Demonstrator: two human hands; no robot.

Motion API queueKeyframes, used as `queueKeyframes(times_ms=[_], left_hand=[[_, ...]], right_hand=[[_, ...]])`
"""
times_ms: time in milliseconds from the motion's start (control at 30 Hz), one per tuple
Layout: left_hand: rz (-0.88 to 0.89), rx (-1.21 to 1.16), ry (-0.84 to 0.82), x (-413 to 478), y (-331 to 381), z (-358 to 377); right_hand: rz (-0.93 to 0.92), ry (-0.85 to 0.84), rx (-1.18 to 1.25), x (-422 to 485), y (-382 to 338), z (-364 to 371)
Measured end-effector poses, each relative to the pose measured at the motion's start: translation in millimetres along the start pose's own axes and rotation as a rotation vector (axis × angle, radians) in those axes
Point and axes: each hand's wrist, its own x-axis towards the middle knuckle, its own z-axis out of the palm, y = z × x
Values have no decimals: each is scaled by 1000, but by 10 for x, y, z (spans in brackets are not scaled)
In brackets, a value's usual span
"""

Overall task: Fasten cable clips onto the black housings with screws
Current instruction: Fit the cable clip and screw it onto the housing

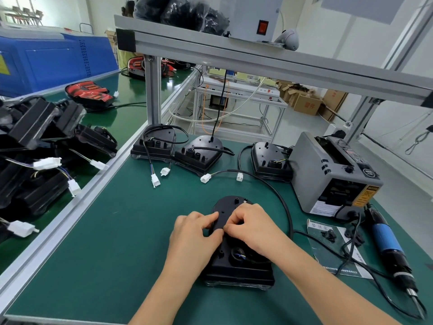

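Note:
A black housing point(236, 268) lies on the green mat in front of me. Both hands rest on its upper half. My left hand point(195, 233) has thumb and forefinger pinched against the housing's top surface. My right hand point(251, 227) has curled fingers pinching something small and black at the same spot; the piece itself is mostly hidden by the fingers. The housing's black cable point(281, 202) loops off to the right and back to a white connector point(205, 178). Loose black cable clips point(329, 235) lie on a sheet at the right.
Three more black housings point(199, 156) stand at the back of the mat. A grey tape dispenser point(332, 174) sits at right, and an electric screwdriver point(393, 252) lies beside it. A heap of housings point(42, 146) fills the left belt. An aluminium frame post point(152, 90) rises behind.

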Motion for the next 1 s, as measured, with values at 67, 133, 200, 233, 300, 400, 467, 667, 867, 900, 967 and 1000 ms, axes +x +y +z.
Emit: queueKeyframes(times_ms=[67,133,200,233,300,400,467,667,867,900,967,1000], left_hand=[[-10,37,-6,0,12,-4],[-27,64,-15,3,35,-17],[-39,91,-17,8,49,-20],[-44,98,-17,5,50,-22],[-50,103,-22,-8,58,-30],[-53,79,-38,-8,78,-47],[-31,35,-29,-20,88,-70],[520,465,119,-185,120,-279],[593,736,9,-273,107,-249],[587,751,2,-282,109,-249],[573,763,-1,-285,111,-250],[563,769,3,-283,115,-252]], right_hand=[[-4,3,7,3,12,14],[-9,6,20,8,34,30],[-11,9,29,14,56,38],[-10,17,32,16,66,38],[-4,48,46,19,90,31],[9,77,135,3,123,1],[7,84,182,-37,149,-39],[-149,150,-69,-300,349,-98],[-184,205,-126,-470,449,-38],[-183,206,-120,-476,446,-29],[-182,204,-104,-490,449,-13],[-179,207,-90,-504,454,-12]])
